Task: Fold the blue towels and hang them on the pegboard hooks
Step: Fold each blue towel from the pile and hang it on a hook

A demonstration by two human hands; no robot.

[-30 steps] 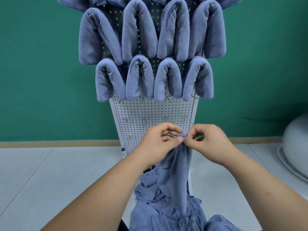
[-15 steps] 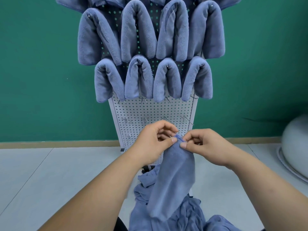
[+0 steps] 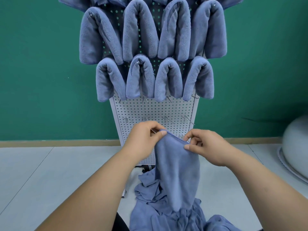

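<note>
Blue towel (image 3: pixel 177 174) hangs in front of the white pegboard's (image 3: pixel 155 110) lower edge, over grey floor tiles (image 3: pixel 50 172) against a green wall (image 3: pixel 41 72). I see left hand (image 3: pixel 143 142) and right hand (image 3: pixel 206 147) each pinching a top corner, fingers closed on the hem, the rest drooping onto a crumpled pile (image 3: pixel 166 214). Soft fleecy folded towels (image 3: pixel 150 47) loop over the upper hooks.

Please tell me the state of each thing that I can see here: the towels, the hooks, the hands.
Left hand: pinching one top corner of the held towel.
Right hand: pinching the other top corner.
Held towel: unfolded, hanging down from both hands.
Towel pile: crumpled, unfolded, below the hands.
Hung towels: folded, draped over hooks.
Lower hooks: bare.
Pegboard: upright.
</note>
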